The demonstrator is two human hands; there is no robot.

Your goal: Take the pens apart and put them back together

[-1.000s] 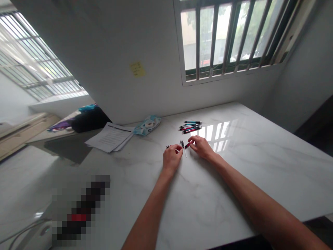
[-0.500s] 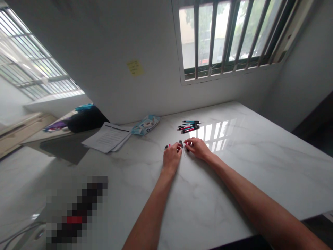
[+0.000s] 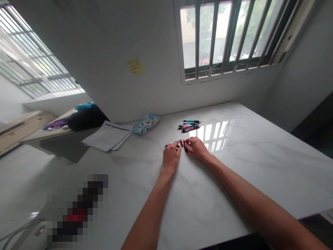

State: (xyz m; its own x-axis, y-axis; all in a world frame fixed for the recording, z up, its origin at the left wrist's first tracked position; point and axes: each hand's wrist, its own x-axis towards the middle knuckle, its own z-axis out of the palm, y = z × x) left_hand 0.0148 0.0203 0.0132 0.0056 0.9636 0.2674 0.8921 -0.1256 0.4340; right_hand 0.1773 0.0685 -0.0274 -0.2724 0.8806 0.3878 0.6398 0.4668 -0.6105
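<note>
My left hand rests on the white marble-patterned table with its fingers curled. What lies under those fingers is too small to make out. Small black and pink pen pieces show just past its left side. Across a narrow gap, my right hand is closed at the fingertips on a red and black pen part. A short black pen part lies between the two hands. Near it is a thin white ink refill. Farther back lies a group of several pens in black, red and blue.
A blue and white soft packet lies against the wall, beside printed sheets. A pixelated dark object is at the lower left, with cables near it. A yellow note sticks to the wall left of the barred window.
My right hand has shifted slightly left, bringing its fingertips and the red piece closer to the black pen part. My left hand has barely moved.
</note>
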